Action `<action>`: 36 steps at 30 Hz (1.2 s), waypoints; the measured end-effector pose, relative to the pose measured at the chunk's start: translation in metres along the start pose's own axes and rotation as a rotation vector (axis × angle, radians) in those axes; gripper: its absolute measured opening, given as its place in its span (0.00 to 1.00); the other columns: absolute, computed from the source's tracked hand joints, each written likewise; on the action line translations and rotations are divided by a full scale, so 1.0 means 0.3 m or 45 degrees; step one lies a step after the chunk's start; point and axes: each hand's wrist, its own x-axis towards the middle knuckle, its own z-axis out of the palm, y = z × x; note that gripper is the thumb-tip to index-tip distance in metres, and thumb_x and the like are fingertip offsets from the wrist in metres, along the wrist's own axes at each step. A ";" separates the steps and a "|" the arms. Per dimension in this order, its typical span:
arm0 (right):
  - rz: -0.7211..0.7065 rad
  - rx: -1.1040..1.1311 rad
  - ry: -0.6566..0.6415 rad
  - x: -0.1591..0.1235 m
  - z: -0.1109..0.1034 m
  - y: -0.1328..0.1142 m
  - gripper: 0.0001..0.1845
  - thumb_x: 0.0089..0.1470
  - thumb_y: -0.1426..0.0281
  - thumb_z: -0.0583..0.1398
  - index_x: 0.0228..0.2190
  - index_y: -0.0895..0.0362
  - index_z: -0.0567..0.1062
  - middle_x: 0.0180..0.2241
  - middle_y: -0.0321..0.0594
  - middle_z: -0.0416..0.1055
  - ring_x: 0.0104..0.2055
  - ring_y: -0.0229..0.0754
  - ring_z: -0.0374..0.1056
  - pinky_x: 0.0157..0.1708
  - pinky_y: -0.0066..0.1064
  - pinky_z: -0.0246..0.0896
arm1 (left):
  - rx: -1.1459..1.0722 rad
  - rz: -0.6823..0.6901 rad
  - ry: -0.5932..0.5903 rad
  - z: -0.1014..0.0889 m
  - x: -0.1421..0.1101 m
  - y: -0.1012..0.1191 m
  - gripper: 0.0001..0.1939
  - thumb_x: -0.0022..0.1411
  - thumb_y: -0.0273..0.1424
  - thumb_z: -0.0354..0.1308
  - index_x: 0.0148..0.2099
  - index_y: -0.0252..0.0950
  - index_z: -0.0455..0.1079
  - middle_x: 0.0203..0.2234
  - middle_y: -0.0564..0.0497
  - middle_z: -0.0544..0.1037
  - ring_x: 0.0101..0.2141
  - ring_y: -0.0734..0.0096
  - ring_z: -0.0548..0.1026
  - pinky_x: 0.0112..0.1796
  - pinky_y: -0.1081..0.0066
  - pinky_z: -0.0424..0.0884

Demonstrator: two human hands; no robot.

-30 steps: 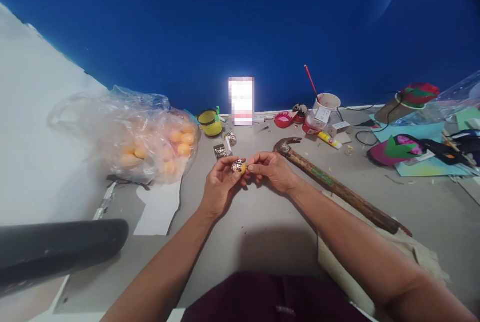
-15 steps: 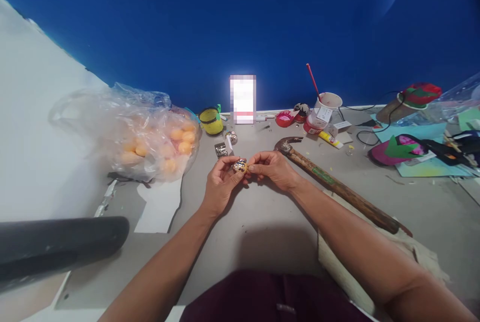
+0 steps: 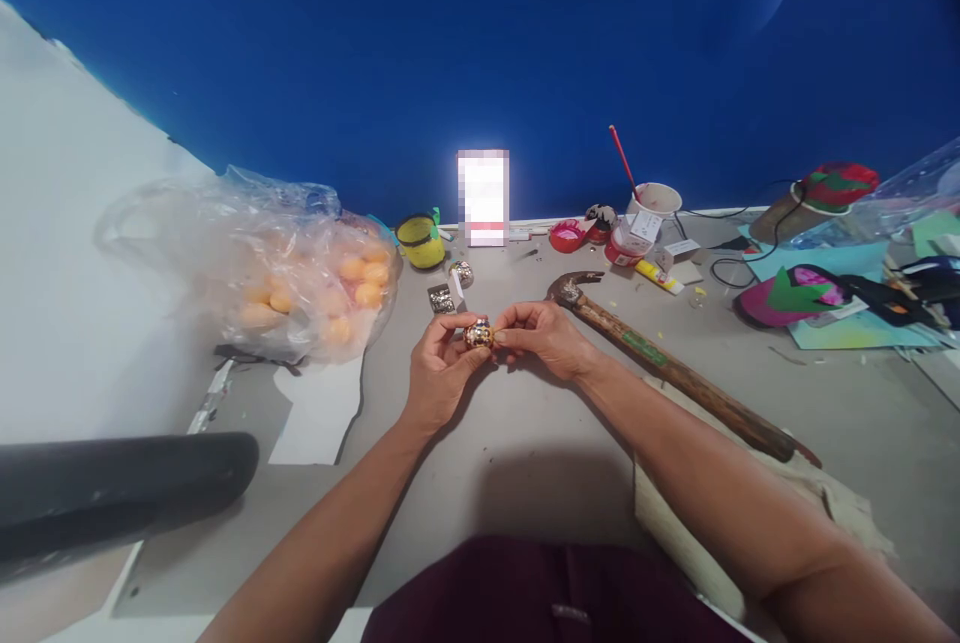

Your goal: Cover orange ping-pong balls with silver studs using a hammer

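Observation:
Between my two hands is a small ball (image 3: 478, 332) covered with shiny, mirror-like pieces, with a patch of orange showing on its right side. My left hand (image 3: 442, 363) is closed around its left side, thumb below and fingers above. The fingertips of my right hand (image 3: 546, 341) pinch together against its right side; whether a small piece is between them is too fine to make out. Just beyond the hands lie a sheet of silvery mirror pieces (image 3: 442, 299) and another mirrored ball (image 3: 461, 273) with a small white slip by it.
A clear plastic bag of orange balls (image 3: 330, 273) lies left, by white paper (image 3: 315, 413). A claw hammer (image 3: 660, 358) rests right, near a cloth (image 3: 667, 493). Behind stand a yellow cup (image 3: 421, 241), a lit screen (image 3: 484, 198), a white cup (image 3: 658, 198) and a yellow tube (image 3: 658, 276).
The mirrored ball has turned slightly in my left hand, so more silvery pieces face up. Both hands stay in nearly the same place.

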 end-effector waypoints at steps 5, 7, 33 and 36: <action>0.042 0.033 0.001 -0.001 0.008 -0.006 0.17 0.40 0.61 0.76 0.26 0.59 0.79 0.24 0.39 0.79 0.23 0.37 0.73 0.27 0.29 0.72 | 0.030 0.027 0.055 0.000 -0.001 -0.004 0.21 0.47 0.30 0.78 0.42 0.37 0.76 0.45 0.47 0.81 0.41 0.65 0.82 0.42 0.66 0.81; 0.039 0.024 0.008 -0.002 0.014 -0.007 0.16 0.40 0.63 0.75 0.26 0.59 0.78 0.23 0.39 0.78 0.23 0.36 0.73 0.27 0.29 0.72 | 0.019 0.026 0.066 0.000 -0.003 -0.006 0.21 0.46 0.30 0.79 0.42 0.36 0.76 0.44 0.47 0.82 0.41 0.64 0.82 0.43 0.65 0.81; 0.129 0.020 0.008 -0.002 0.028 -0.020 0.13 0.39 0.67 0.73 0.25 0.61 0.78 0.23 0.38 0.76 0.22 0.35 0.72 0.21 0.26 0.74 | -0.031 0.006 0.153 0.019 -0.017 -0.026 0.21 0.49 0.31 0.77 0.45 0.35 0.75 0.42 0.47 0.82 0.35 0.69 0.81 0.40 0.66 0.81; 0.168 0.105 -0.024 -0.002 0.023 -0.021 0.14 0.39 0.67 0.73 0.25 0.61 0.78 0.23 0.38 0.75 0.23 0.36 0.72 0.21 0.26 0.75 | -0.003 0.055 0.156 0.023 -0.020 -0.023 0.21 0.50 0.32 0.77 0.45 0.34 0.75 0.41 0.47 0.82 0.35 0.68 0.82 0.40 0.65 0.80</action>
